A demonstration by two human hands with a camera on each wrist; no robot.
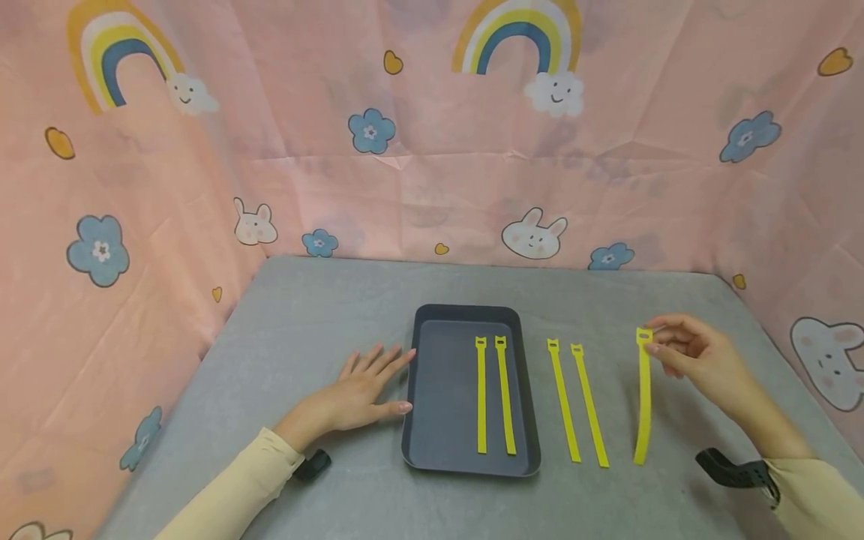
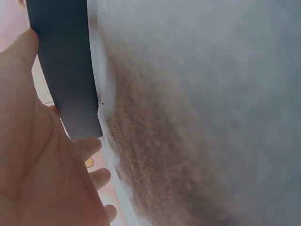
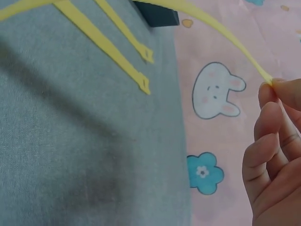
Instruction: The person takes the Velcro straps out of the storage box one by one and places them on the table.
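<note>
My right hand (image 1: 702,360) pinches a yellow cable tie strap (image 1: 643,405) near its wide slotted head, between thumb and index finger. In the right wrist view that strap (image 3: 221,29) arches away from the fingertips, lifted off the table at this end. My left hand (image 1: 358,390) is spread out, thumb and fingertips right at the left wall of a dark grey tray (image 1: 442,390). Two yellow straps (image 1: 481,397) lie lengthwise in the tray's right half, slotted heads toward the back. Another two straps (image 1: 564,405) lie on the table between the tray and my right hand.
The grey cloth-covered table (image 1: 324,300) carries the tray near its middle. Pink printed fabric (image 1: 432,180) hangs behind the table and along both sides. A black band (image 1: 739,474) is on my right wrist, and a dark device (image 1: 313,466) on the left.
</note>
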